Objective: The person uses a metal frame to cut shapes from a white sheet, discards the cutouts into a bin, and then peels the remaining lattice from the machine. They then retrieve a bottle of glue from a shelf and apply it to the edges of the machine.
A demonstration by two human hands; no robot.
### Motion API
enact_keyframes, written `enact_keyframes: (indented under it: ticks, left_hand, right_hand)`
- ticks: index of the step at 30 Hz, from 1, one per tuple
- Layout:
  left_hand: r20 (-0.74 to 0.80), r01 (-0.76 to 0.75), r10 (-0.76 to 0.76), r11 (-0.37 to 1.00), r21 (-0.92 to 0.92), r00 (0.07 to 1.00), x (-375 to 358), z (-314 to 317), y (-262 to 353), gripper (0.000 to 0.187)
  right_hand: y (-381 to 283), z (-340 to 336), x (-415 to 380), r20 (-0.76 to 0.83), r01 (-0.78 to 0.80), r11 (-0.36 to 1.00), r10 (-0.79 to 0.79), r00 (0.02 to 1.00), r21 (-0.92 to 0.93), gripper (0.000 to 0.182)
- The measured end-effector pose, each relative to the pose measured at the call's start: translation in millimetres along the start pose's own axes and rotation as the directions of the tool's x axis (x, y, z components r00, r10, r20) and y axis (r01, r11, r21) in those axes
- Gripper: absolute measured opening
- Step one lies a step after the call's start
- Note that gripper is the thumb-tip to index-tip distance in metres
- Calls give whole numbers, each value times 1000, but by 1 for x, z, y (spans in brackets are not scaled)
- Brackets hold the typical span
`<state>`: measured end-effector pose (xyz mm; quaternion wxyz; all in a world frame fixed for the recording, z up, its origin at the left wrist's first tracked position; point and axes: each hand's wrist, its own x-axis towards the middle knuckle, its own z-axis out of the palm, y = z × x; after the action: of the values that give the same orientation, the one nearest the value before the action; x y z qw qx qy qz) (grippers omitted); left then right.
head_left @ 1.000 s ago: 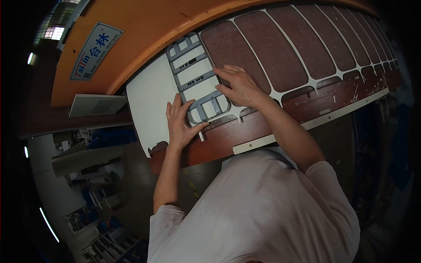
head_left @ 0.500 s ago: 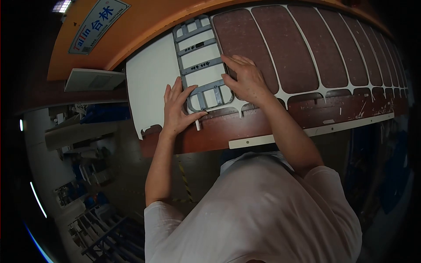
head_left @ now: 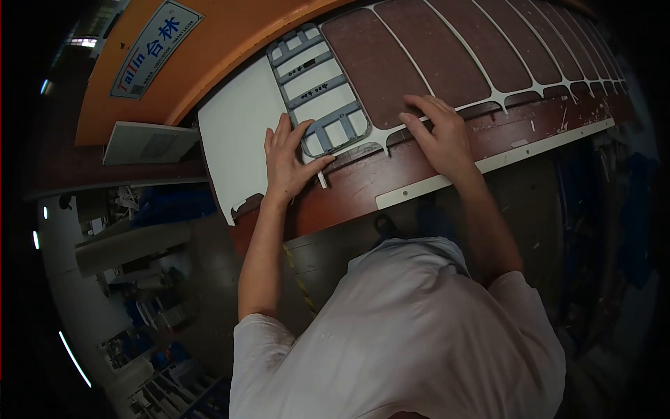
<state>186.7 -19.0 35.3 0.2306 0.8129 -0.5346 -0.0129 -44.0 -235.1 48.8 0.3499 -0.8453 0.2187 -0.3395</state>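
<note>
A grey metal cutting die with crossbars and black handwritten marks lies on a white sheet. At its near left corner is my left hand, fingers spread, with the index finger by the die's left side and the thumb by its near edge. My right hand is apart from the die, to its right, over the strip of cut-out sheet. Its fingers are loosely bent and parted, with nothing visible in them.
Rounded openings in the white sheet continue to the right, showing the brown board beneath. An orange machine body with a sign stands behind the table. A pale rail runs along the reddish-brown front edge.
My right hand has come away from the die's right side and moved right, toward the near edge. My left hand stays at the die's corner. The view has shifted slightly.
</note>
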Motion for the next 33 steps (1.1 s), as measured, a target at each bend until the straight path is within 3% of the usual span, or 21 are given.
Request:
enact_keyframes:
  ticks: [2, 6, 9, 12, 18, 27, 30, 33]
  left_hand:
    - [16, -9, 9, 1000, -6, 1000, 1, 0, -1, 81]
    - [45, 2, -1, 1000, -22, 999, 2, -2, 3, 79]
    - [20, 5, -5, 1000, -2, 1000, 1, 0, 5, 78]
    - [41, 9, -7, 999, -40, 999, 3, -2, 7, 78]
    - [72, 14, -10, 998, -55, 997, 3, -6, 7, 84]
    - [6, -94, 94, 995, 33, 996, -4, -4, -1, 99]
    - [-105, -73, 65, 994, -77, 992, -14, -2, 0, 97]
    - [-254, -95, 80, 994, -48, 964, -39, -4, 22, 89]
  right_hand:
    - [2, -14, -28, -114, 13, 998, -20, 993, -58, 27]
    - [8, -22, -71, -261, -123, 991, 105, 960, -54, 16]
    - [26, -12, -77, -278, 10, 955, -97, 956, -298, 9]
    - [32, -7, -78, -367, 56, 944, -181, 912, -327, 5]
    - [37, -8, -78, -361, 127, 925, -263, 895, -359, 3]
    - [33, -6, -83, -377, 105, 914, -263, 888, -391, 5]
    - [35, -4, -85, -362, 111, 909, -269, 892, -403, 6]
    - [36, -2, -87, -364, 122, 893, -298, 883, -434, 8]
